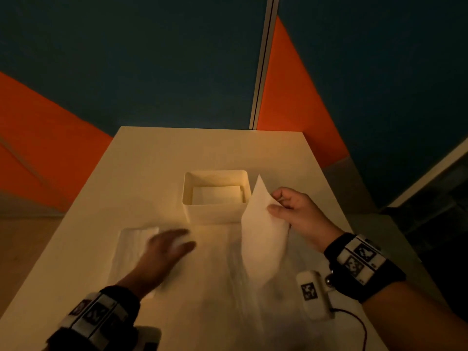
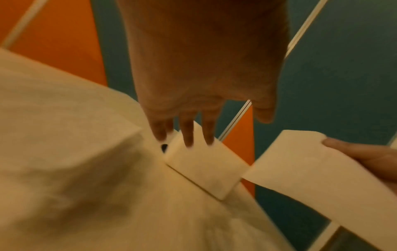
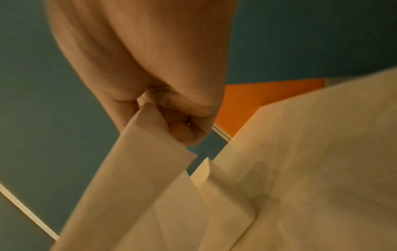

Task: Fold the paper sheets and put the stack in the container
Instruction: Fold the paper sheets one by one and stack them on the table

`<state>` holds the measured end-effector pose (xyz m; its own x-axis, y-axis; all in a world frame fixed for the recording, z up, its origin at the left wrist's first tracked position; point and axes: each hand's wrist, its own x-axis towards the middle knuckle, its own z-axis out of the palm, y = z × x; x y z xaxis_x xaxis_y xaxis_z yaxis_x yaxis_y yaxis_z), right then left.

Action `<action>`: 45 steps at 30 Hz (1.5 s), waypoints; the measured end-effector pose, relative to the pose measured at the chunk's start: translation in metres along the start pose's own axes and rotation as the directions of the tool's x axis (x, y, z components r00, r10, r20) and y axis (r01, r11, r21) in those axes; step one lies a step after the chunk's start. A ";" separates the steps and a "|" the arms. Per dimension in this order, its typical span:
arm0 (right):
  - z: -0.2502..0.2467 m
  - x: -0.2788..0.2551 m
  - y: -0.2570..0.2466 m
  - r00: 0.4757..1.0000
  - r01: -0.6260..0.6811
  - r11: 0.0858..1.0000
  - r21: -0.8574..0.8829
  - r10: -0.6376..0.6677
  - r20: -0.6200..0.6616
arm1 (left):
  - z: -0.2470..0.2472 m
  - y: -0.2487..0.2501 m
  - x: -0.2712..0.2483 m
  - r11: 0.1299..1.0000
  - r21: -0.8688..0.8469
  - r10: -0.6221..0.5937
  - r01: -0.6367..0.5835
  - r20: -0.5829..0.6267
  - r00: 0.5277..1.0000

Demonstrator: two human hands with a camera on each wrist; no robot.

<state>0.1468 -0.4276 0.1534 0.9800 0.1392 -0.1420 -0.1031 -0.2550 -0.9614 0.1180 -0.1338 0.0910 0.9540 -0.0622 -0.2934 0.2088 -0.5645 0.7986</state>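
Observation:
A white paper sheet [image 1: 263, 239] stands lifted off the table, bent, its top corner pointing up beside the container. My right hand [image 1: 283, 206] pinches its upper right edge between thumb and fingers; the right wrist view shows the sheet [image 3: 137, 169] held in curled fingers. A white square container [image 1: 215, 214] sits mid-table with a folded white piece [image 1: 217, 195] lying inside. My left hand [image 1: 174, 243] is blurred, fingers straight, over the table beside a flat stack of paper [image 1: 131, 247] at the left. In the left wrist view its fingers [image 2: 187, 134] point toward the container [image 2: 206, 168].
The pale table [image 1: 141, 158] runs forward to a far edge against blue and orange wall panels [image 1: 126, 59]. A thin cable [image 1: 359, 325] trails from my right wrist band near the table's right edge.

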 end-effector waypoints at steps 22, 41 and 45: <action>0.015 -0.014 0.004 0.986 -0.151 0.840 0.521 0.169 0.013 | 0.010 0.063 0.005 0.707 -0.707 0.165 -0.023 0.133 0.977; 0.047 -0.005 0.005 0.919 -0.084 0.995 -0.058 0.100 0.382 | 0.002 0.044 -0.008 0.933 -0.360 0.191 -0.028 0.426 0.885; 0.050 -0.003 0.006 0.929 -0.079 0.990 -0.119 0.116 0.350 | 0.003 0.041 -0.008 0.914 -0.405 0.177 0.024 0.453 0.874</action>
<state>0.1348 -0.3820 0.1360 0.8394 0.4346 -0.3263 -0.1591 -0.3776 -0.9122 0.1182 -0.1588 0.1241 0.7729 -0.5274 -0.3527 0.3011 -0.1844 0.9356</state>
